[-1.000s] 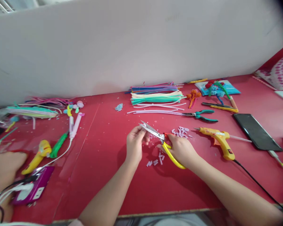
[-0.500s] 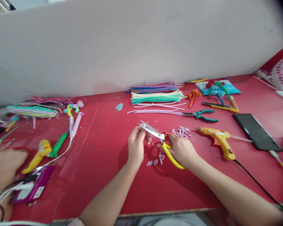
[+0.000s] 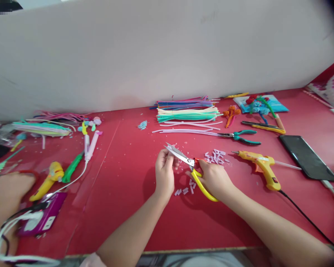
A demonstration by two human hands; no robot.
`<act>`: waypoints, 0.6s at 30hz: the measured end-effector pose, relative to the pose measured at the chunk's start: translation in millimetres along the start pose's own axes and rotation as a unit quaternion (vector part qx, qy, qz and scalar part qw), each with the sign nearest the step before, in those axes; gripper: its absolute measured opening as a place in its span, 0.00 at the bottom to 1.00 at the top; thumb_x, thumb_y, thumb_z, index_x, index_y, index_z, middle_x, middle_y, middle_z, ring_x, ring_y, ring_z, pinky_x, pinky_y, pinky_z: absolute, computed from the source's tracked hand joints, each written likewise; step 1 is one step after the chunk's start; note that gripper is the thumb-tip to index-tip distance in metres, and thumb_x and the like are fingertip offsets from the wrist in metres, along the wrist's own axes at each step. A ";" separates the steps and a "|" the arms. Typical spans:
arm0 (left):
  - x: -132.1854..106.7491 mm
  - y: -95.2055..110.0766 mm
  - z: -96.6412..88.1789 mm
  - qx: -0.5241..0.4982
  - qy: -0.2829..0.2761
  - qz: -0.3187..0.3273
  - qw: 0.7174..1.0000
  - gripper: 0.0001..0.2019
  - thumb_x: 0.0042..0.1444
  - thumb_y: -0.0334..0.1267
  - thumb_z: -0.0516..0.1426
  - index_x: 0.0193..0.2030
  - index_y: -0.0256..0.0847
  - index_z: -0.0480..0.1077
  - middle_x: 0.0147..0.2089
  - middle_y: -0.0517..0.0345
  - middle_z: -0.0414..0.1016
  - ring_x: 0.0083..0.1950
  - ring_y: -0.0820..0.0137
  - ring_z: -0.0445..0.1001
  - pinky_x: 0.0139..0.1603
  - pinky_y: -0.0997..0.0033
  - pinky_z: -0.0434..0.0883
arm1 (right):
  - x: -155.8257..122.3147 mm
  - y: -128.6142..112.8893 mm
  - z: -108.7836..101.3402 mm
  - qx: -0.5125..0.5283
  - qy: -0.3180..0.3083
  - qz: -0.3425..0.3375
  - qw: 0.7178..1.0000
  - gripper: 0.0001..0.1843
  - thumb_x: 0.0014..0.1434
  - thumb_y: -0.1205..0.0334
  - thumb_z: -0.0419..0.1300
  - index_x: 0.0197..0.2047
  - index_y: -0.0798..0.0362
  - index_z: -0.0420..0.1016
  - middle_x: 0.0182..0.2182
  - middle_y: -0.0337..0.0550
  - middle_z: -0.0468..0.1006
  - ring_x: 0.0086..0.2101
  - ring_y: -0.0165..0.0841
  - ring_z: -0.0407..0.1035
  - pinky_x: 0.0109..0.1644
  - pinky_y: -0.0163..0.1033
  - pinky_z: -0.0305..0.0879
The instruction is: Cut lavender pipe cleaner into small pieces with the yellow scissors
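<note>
My right hand point(image 3: 215, 178) is closed round the yellow and red handles of a pair of scissors point(image 3: 180, 155), whose blades point up and left. At the blade tips my left hand point(image 3: 165, 168) is pinched on a small lilac piece of pipe cleaner, mostly hidden by the fingers and blades. Short lilac cut pieces point(image 3: 186, 190) lie on the table below the scissors. A larger pile of the same cut pieces point(image 3: 217, 156) is just beyond my right hand. Long lilac pipe cleaners point(image 3: 186, 131) lie further back, their right ends by the teal-handled pliers point(image 3: 241, 136).
Bundles of coloured pipe cleaners point(image 3: 187, 115) lie by the white partition. At right are a yellow glue gun point(image 3: 260, 165) with a cord and a phone point(image 3: 308, 157). At left, another person's hand point(image 3: 12, 189) rests near a second glue gun point(image 3: 48, 180) and a purple power strip point(image 3: 43, 215).
The whole view has shifted slightly, with things sitting a little further right. Both hands keep nearly the same pose, scissors tips still at the left fingers.
</note>
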State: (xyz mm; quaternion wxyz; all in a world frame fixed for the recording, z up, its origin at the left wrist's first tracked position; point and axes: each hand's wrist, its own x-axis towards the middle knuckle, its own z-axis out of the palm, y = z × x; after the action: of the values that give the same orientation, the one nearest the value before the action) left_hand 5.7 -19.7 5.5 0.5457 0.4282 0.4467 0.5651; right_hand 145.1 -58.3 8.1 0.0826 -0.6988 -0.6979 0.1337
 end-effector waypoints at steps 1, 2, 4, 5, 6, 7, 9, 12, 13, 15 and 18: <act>-0.1 0.2 0.0 0.001 -0.001 0.001 1.000 0.05 0.52 0.38 0.49 0.31 0.39 0.61 0.24 0.63 0.60 0.23 0.79 0.58 0.24 0.80 0.59 | -0.1 0.1 -0.1 0.000 -0.001 0.000 1.000 0.19 0.51 0.44 0.46 0.30 0.52 0.63 0.21 0.40 0.71 0.21 0.30 0.65 0.23 0.32 0.45; -0.1 0.4 0.0 0.001 -0.002 0.002 1.000 0.05 0.52 0.38 0.49 0.31 0.39 0.61 0.23 0.63 0.59 0.23 0.79 0.58 0.24 0.80 0.59 | -0.1 0.3 -0.1 -0.001 -0.003 -0.001 1.000 0.19 0.51 0.44 0.46 0.29 0.52 0.63 0.21 0.40 0.71 0.21 0.30 0.65 0.23 0.32 0.45; -0.1 1.1 0.0 0.001 -0.005 0.002 1.000 0.06 0.52 0.39 0.49 0.30 0.39 0.61 0.23 0.63 0.59 0.23 0.79 0.58 0.24 0.80 0.59 | -0.2 1.0 0.4 -0.004 -0.002 -0.003 1.000 0.19 0.51 0.44 0.46 0.29 0.52 0.62 0.20 0.40 0.71 0.21 0.30 0.64 0.22 0.32 0.45; -0.1 1.6 0.1 0.000 -0.006 0.001 1.000 0.06 0.52 0.39 0.50 0.30 0.39 0.60 0.23 0.63 0.59 0.22 0.79 0.58 0.24 0.80 0.59 | -0.3 1.4 0.8 -0.005 0.000 -0.004 1.000 0.19 0.51 0.44 0.46 0.29 0.52 0.62 0.20 0.40 0.71 0.21 0.30 0.64 0.22 0.32 0.44; 0.1 2.1 0.1 0.000 -0.008 0.000 1.000 0.06 0.52 0.40 0.50 0.30 0.39 0.60 0.22 0.64 0.59 0.22 0.79 0.59 0.23 0.80 0.58 | -0.3 1.8 1.3 -0.007 0.002 -0.006 1.000 0.18 0.51 0.45 0.47 0.29 0.52 0.62 0.20 0.40 0.71 0.20 0.30 0.64 0.22 0.32 0.44; 0.2 2.7 0.2 -0.001 -0.008 -0.002 1.000 0.07 0.52 0.40 0.50 0.29 0.39 0.60 0.22 0.64 0.59 0.22 0.79 0.59 0.23 0.80 0.58 | -0.2 2.2 1.8 -0.008 0.003 -0.008 1.000 0.18 0.51 0.45 0.47 0.29 0.52 0.62 0.20 0.39 0.71 0.20 0.29 0.64 0.22 0.32 0.44; 0.5 3.7 0.2 0.000 -0.006 -0.004 1.000 0.08 0.51 0.41 0.51 0.29 0.39 0.60 0.22 0.64 0.60 0.22 0.79 0.59 0.23 0.80 0.58 | -0.1 3.0 2.8 -0.011 0.003 -0.010 1.000 0.17 0.51 0.46 0.48 0.28 0.52 0.62 0.20 0.39 0.71 0.20 0.29 0.64 0.22 0.32 0.44; 0.7 4.6 0.0 0.006 -0.005 -0.007 1.000 0.08 0.51 0.41 0.51 0.29 0.38 0.61 0.23 0.63 0.60 0.22 0.79 0.58 0.23 0.80 0.58 | 0.1 3.7 3.8 -0.015 -0.001 -0.008 1.000 0.16 0.50 0.46 0.49 0.28 0.52 0.62 0.20 0.39 0.70 0.20 0.29 0.63 0.22 0.31 0.43; 0.7 4.7 -0.1 0.007 -0.006 -0.008 1.000 0.08 0.51 0.41 0.51 0.29 0.38 0.61 0.23 0.63 0.60 0.22 0.79 0.58 0.22 0.80 0.58 | 0.1 3.8 3.8 -0.016 -0.001 -0.007 1.000 0.16 0.50 0.47 0.49 0.28 0.53 0.62 0.20 0.39 0.70 0.20 0.29 0.63 0.22 0.31 0.43; 0.6 4.7 -0.2 0.008 -0.009 -0.008 1.000 0.08 0.51 0.41 0.51 0.29 0.38 0.61 0.23 0.63 0.60 0.22 0.79 0.58 0.22 0.80 0.58 | 0.2 3.9 3.4 -0.016 -0.002 -0.009 1.000 0.16 0.51 0.47 0.49 0.28 0.53 0.62 0.20 0.40 0.70 0.20 0.29 0.64 0.22 0.31 0.42; 0.6 4.6 -0.2 0.011 -0.008 -0.010 1.000 0.09 0.51 0.42 0.50 0.29 0.38 0.60 0.23 0.62 0.60 0.22 0.79 0.58 0.22 0.80 0.57 | 0.5 3.9 2.0 -0.015 -0.009 -0.009 1.000 0.16 0.51 0.48 0.49 0.28 0.53 0.62 0.20 0.40 0.70 0.20 0.29 0.64 0.22 0.32 0.42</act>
State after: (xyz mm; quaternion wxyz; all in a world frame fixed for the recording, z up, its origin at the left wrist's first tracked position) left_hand 4.5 -19.2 9.9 0.5503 0.4344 0.4523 0.5513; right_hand 148.2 -58.0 5.0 0.0670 -0.6926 -0.7066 0.1282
